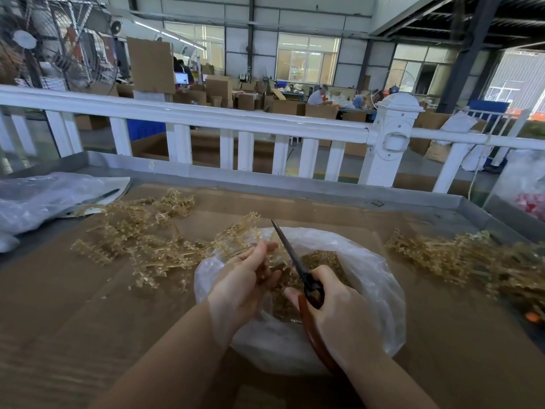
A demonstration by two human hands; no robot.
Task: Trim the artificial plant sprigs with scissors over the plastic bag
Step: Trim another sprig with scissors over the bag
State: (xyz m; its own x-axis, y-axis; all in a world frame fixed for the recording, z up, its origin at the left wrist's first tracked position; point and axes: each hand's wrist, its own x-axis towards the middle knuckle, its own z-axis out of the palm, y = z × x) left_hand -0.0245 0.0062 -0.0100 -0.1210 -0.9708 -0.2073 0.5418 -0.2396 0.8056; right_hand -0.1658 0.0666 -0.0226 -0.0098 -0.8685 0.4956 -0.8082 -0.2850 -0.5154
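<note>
A clear plastic bag (374, 278) lies open on the brown table in front of me, with tan trimmed bits inside. My left hand (244, 281) holds a tan artificial sprig (236, 234) over the bag's left rim, fingers curled round its stem. My right hand (336, 314) grips the scissors (292, 255) by their red-brown handles. The dark blades point up and away and look closed, just right of the left fingers. A heap of sprigs (138, 234) lies to the left of the bag. Another pile of sprigs (460, 258) lies to the right.
A crumpled plastic sheet (44, 199) lies at the table's far left with a dark pen-like tool on it. The table has a raised metal rim (265, 184), backed by a white fence (206, 116). Another bag with pink contents (528, 196) stands at the far right.
</note>
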